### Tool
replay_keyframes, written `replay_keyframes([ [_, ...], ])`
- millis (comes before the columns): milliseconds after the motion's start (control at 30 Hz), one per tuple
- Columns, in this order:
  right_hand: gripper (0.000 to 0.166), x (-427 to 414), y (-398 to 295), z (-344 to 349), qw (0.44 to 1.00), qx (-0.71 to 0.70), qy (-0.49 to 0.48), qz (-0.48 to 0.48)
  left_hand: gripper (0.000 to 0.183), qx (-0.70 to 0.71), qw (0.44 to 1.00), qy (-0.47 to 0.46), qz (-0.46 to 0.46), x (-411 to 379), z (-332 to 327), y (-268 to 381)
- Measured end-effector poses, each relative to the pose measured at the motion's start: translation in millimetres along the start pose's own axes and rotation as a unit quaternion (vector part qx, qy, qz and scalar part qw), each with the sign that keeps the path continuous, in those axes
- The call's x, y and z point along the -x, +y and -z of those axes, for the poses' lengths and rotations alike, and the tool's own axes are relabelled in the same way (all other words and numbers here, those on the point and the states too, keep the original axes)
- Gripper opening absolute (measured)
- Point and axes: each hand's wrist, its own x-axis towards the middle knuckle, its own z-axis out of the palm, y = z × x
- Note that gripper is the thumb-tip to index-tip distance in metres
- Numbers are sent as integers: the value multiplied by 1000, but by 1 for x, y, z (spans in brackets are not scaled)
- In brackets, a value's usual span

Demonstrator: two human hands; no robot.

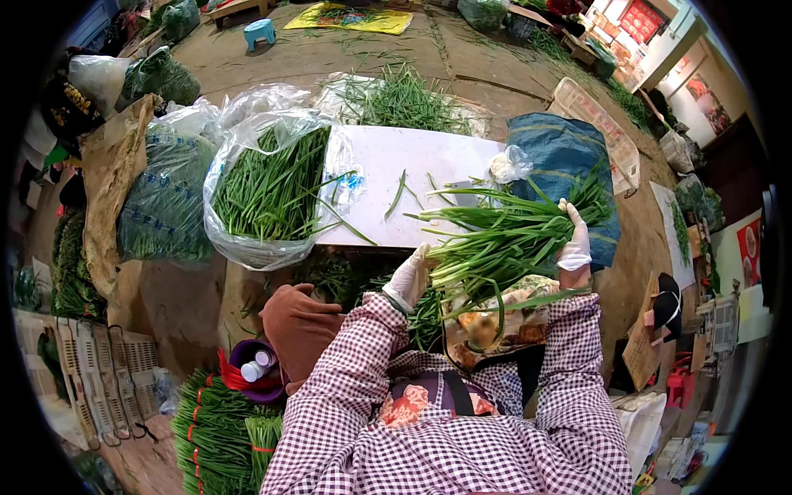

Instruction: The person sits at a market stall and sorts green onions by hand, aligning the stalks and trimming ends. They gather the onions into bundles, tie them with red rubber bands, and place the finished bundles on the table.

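My right hand (575,238), in a pale glove, grips a loose bunch of long green garlic chives (507,229) by its leafy part. My left hand (409,278), gloved too, is at the pale stem ends on the bunch's left; whether its fingers pinch any stems cannot be told. The bunch lies across the right front of a white board (383,145). Some loose blades (397,195) rest on the board. On its left, an open clear plastic bag (266,250) holds many chives (272,192).
Tied chive bundles (210,427) and a purple bucket (272,390) with red ties and white bottles stand at lower left. A blue woven sack (557,148) lies right of the board. Cut leaves (408,102) are heaped behind it. A blue stool (258,31) stands farther off.
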Motion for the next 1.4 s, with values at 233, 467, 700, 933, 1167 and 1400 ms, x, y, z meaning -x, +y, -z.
replay_keyframes([
  [233,16,4,-1,4,994,-52,-90,-31,39,27,989,-144,-9,-12,-8,0],
  [467,15,7,-5,0,990,-58,-115,-59,37,37,978,-204,-10,-6,7,-11],
  [700,15,20,-16,-18,991,-34,-125,-35,24,-20,972,-233,6,20,22,5],
  [933,14,22,-45,-16,995,-37,-90,20,27,-439,898,-24,12,25,61,10],
  [1167,13,1,-10,4,998,-52,-33,-24,86,-150,967,-207,7,1,11,-5],
  [1400,16,-9,-14,19,999,-31,-37,-17,57,-106,973,-203,20,23,6,-15],
])
